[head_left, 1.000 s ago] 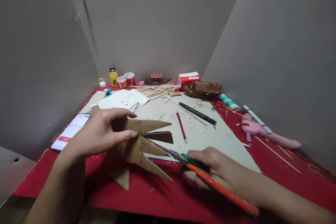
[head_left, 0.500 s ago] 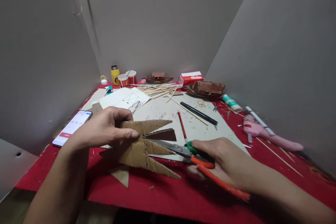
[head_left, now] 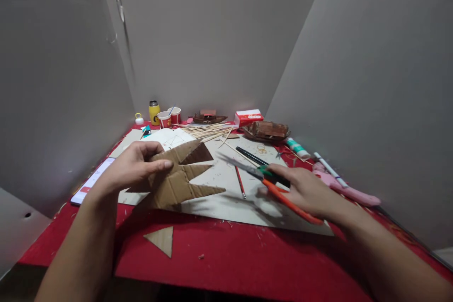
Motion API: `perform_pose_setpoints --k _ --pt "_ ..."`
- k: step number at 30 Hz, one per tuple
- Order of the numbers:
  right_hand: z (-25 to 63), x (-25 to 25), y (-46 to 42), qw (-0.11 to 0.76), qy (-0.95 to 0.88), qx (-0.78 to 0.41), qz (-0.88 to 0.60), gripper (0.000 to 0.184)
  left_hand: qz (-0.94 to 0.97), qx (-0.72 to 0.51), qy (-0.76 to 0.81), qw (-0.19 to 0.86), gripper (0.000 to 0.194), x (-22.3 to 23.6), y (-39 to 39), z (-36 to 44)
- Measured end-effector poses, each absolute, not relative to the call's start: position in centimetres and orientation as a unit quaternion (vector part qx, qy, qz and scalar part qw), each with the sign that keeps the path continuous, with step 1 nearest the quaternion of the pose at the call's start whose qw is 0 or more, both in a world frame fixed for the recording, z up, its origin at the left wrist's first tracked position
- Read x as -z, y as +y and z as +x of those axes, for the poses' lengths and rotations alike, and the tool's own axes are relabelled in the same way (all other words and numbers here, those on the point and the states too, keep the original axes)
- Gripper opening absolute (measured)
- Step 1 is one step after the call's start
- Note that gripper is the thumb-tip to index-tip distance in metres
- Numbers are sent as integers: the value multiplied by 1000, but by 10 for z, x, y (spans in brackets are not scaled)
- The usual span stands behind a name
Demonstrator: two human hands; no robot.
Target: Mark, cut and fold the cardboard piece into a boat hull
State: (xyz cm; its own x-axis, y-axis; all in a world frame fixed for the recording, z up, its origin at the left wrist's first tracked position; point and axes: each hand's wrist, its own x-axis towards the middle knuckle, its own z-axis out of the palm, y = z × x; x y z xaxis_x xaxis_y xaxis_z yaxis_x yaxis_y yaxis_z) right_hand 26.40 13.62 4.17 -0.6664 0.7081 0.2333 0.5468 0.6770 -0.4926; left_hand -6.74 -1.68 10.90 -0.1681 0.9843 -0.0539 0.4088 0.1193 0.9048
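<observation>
A brown piece of corrugated cardboard (head_left: 173, 186) with several pointed flaps is held up by my left hand (head_left: 143, 167), thumb on top and fingers behind it. One flap at the far side shows a dark brown face. To the right, my right hand (head_left: 300, 188) grips scissors (head_left: 271, 179) with orange and green-black handles; their blades point left and stand apart from the cardboard. A loose cardboard triangle (head_left: 162, 240) lies on the red cloth below my left hand.
A large pale board (head_left: 219, 210) covers the red tabletop (head_left: 226, 255), with a red pencil (head_left: 239, 181), black pen (head_left: 262, 160) and thin sticks (head_left: 208, 130). Behind stand model boats (head_left: 267, 131) and paper cups (head_left: 164, 119). A pink glue gun (head_left: 348, 191) lies right, a phone (head_left: 94, 181) left.
The scissors have come out from between the cardboard flaps and moved away. My left hand has tilted and shifted the cardboard up and left. The view has turned slightly.
</observation>
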Motion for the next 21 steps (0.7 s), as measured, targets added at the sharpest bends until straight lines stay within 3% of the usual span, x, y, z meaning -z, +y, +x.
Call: perform_pose_setpoints --k 7,14,21 --pt "217 -48 101 382 -739 -489 -262 41 544 -383 628 403 30 -94 -7 -45" --pt "188 -45 70 467 -731 -419 -268 32 618 -346 598 376 28 -84 -4 -31" --pt "188 -39 72 426 -758 -411 -273 27 680 -237 555 415 33 -86 -6 -31"
